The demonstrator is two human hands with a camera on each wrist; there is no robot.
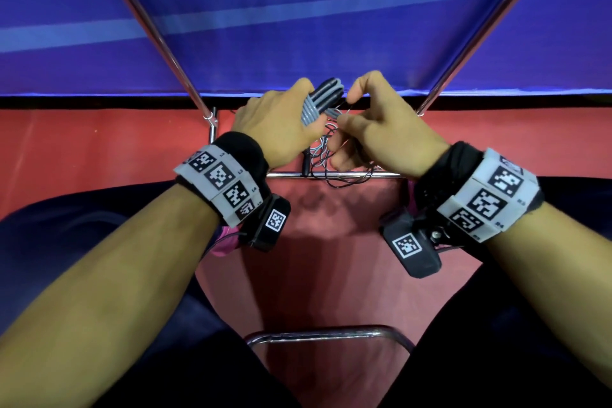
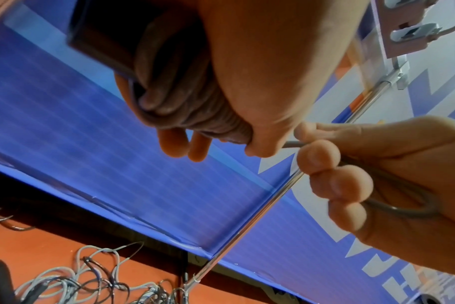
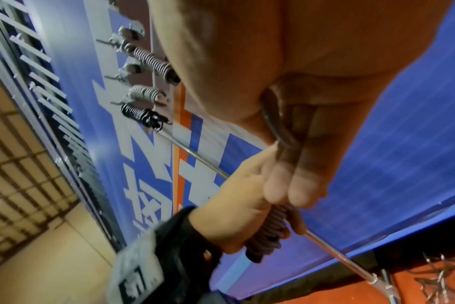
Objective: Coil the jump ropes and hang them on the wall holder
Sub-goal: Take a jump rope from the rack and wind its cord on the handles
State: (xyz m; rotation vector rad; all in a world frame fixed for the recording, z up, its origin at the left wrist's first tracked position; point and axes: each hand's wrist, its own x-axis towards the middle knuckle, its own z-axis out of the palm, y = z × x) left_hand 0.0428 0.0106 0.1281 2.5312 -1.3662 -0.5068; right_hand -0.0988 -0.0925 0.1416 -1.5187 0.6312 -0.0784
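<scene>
My left hand (image 1: pixel 278 129) grips a bundle: grey jump rope (image 1: pixel 313 106) wound in tight turns round black handles (image 1: pixel 328 86). In the left wrist view the coil (image 2: pixel 185 98) sits in the palm under the thumb. My right hand (image 1: pixel 390 132) is just to the right and pinches the rope's free strand (image 2: pixel 294 145), with a loop (image 2: pixel 403 207) lying inside its curled fingers. Below the hands a tangle of thin grey and black ropes (image 1: pixel 331 159) lies on the red floor. The wall holder (image 3: pixel 133 96) on the blue banner carries coiled ropes (image 3: pixel 143 116) on its hooks.
Two slanted chrome rods (image 1: pixel 155 33) (image 1: pixel 490 26) run down the blue banner (image 1: pixel 331 43) to a horizontal chrome bar (image 1: pixel 288 175) near the floor. A curved chrome rail (image 1: pixel 331 333) lies close to me, between dark trouser legs (image 1: pixel 82 215).
</scene>
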